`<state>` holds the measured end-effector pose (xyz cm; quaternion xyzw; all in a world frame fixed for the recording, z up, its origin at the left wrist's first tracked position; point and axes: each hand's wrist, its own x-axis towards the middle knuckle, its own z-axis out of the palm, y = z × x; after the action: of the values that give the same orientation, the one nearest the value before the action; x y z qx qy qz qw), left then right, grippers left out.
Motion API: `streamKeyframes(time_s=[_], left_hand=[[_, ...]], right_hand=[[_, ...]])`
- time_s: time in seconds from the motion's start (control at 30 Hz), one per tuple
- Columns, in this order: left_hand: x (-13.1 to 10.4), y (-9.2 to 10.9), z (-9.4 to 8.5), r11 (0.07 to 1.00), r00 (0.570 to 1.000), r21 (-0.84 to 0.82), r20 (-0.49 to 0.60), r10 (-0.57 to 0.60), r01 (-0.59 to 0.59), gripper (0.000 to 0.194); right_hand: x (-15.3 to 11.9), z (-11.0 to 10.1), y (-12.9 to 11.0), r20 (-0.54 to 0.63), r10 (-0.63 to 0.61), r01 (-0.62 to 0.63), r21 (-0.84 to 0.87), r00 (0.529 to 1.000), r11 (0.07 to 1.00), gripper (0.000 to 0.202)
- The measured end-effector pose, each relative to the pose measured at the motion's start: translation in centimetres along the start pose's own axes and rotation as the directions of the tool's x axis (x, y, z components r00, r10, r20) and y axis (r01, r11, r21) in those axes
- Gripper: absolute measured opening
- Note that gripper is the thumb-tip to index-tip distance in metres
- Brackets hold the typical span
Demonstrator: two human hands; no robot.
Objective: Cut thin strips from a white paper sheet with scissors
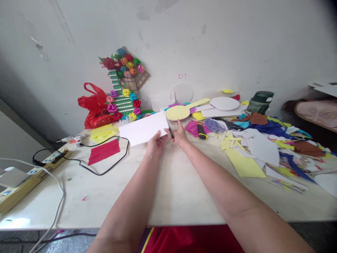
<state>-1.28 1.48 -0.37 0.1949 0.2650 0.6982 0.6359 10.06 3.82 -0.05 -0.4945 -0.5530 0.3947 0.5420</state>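
Note:
My left hand [156, 144] grips the near right corner of a white sheet of card [144, 128], thumb on top and fingers beneath. In my right hand [180, 134] is a pair of scissors [170, 131] with dark handles, its blades at the right edge of the card. Just behind the scissors lies a yellow paddle-shaped cutout [179, 112] with a long handle. A yellow and black box cutter [202, 131] rests on pink paper right of my right hand.
Paper-flower decorations [123, 91] and a red plastic bag [96, 105] stand by the wall. Paper scraps [263, 144] pile up at right, before a green bottle [260, 102]. A power strip [39, 177], black cable [100, 174] and red crepe paper [104, 151] lie at left.

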Motion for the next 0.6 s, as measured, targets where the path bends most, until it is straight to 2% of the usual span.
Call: streamKeyframes(time_s=[0.1,0.6], left_hand=[[0.07,0.05,-0.06,1.000,1.000,0.002,-0.005,-0.002,0.002,0.021],[0.35,0.17,-0.31,1.000,1.000,-0.001,-0.010,-0.006,0.006,0.021]], right_hand=[[-0.18,0.14,-0.07,-0.009,-0.035,0.035,0.019,0.999,0.999,0.095],[-0.65,0.66,-0.42,-0.004,-0.027,0.027,0.066,1.000,0.997,0.091]])
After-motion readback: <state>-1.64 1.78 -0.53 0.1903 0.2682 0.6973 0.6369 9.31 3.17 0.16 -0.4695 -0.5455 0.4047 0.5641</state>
